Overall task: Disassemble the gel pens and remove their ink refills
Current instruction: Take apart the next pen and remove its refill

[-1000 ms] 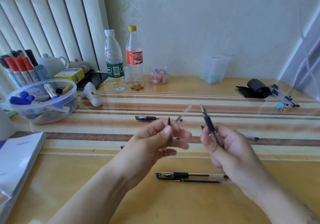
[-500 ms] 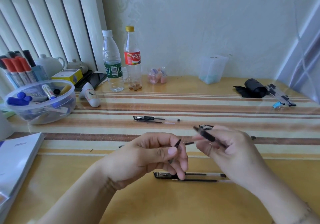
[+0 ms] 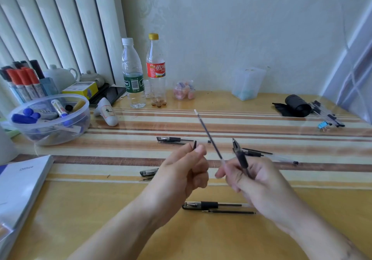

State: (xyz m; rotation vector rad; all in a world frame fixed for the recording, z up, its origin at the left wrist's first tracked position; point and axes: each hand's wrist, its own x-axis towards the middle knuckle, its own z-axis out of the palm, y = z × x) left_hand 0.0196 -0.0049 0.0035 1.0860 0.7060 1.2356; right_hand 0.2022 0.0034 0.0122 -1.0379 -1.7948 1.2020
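My left hand (image 3: 185, 169) pinches a small black pen tip (image 3: 194, 145) between thumb and forefinger. My right hand (image 3: 255, 181) grips a pen barrel with a black grip (image 3: 240, 157), pointing up. The same hand's fingertips hold a thin ink refill (image 3: 209, 137) that slants up to the left, white end on top. Other gel pens lie on the table: one with a loose refill near me (image 3: 211, 205), one behind the hands (image 3: 175, 139), one on the right (image 3: 267, 155), and one partly hidden by my left hand (image 3: 149, 172).
A clear bowl of markers (image 3: 80, 123) sits at the left, a white book (image 3: 20, 179) nearer me. Two bottles (image 3: 132, 74) stand at the back, with a clear container (image 3: 247, 82). A black roll (image 3: 296, 105) and bundled pens (image 3: 326, 115) lie far right.
The hands came together low, then parted and rose. The refill that rose from my left hand a second ago now sticks up from my right hand. The left keeps the black tip.
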